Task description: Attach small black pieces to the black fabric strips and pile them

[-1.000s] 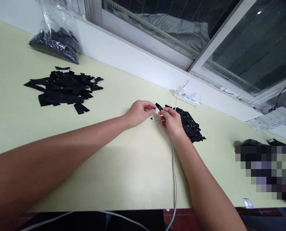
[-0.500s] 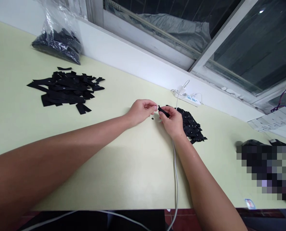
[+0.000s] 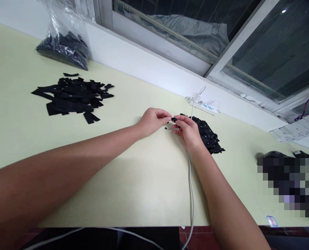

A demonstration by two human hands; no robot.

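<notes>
Between my two hands is a short black fabric strip [image 3: 174, 119]. My right hand [image 3: 191, 133] is closed on it, thumb and index finger pinching, with the other fingers curled below. My left hand [image 3: 154, 122] comes in from the left, its thumb and index finger pinched together at the strip's near end; whether a small part is also between them is hidden. A small black ring [image 3: 165, 128] lies on the table just below the left fingertips. Behind my right hand a pile of black strips [image 3: 208, 135] is partly covered by that hand.
A larger pile of black strips [image 3: 73, 95] lies to the left, below a clear plastic bag [image 3: 63, 48] of black pieces. A white power strip [image 3: 205, 107] sits against the wall. A pale cable [image 3: 190, 184] runs under my right wrist. Dark, partly blurred items [image 3: 282, 173] are at right.
My hands have come together, and the strip's end now meets my left fingertips. The strip has turned flatter in my right hand, whose lower fingers show more.
</notes>
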